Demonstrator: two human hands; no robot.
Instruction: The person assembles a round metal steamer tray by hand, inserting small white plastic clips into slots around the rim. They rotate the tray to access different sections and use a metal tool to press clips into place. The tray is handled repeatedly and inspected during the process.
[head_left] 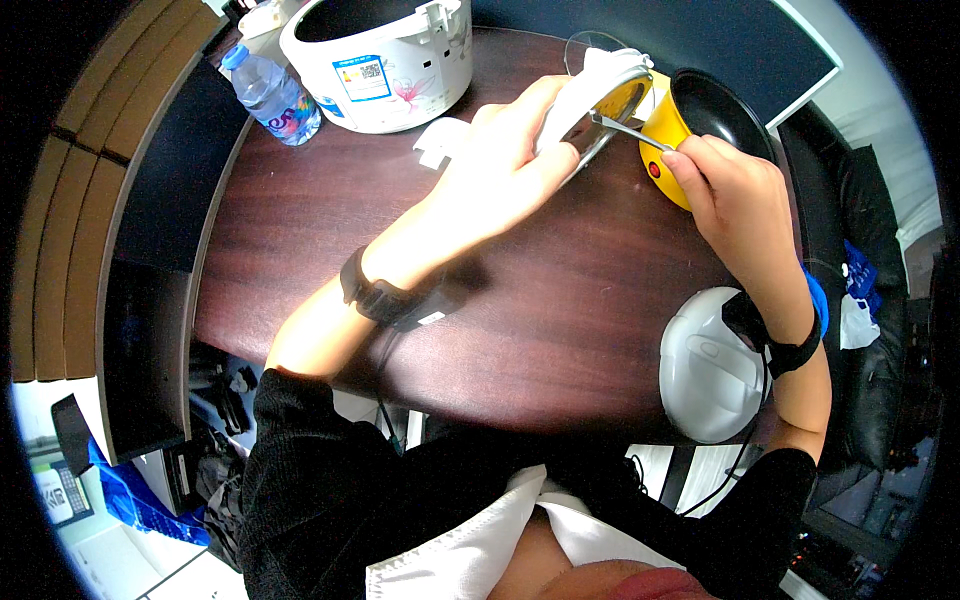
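Note:
My left hand is closed on a white appliance part with a round, shiny metal face, held tilted above the far side of the table. My right hand grips a thin metal tool whose tip reaches the metal face of that part. The tool's handle is hidden in my fingers, so its exact kind does not show. Just behind my right hand stands a yellow cooker with a red switch. A black bowl-shaped pan leans against it.
A white rice cooker body with a flower print stands at the far left beside a water bottle. A grey-white lid lies near the right edge, by my right wrist. Cardboard boxes rise left of the brown table.

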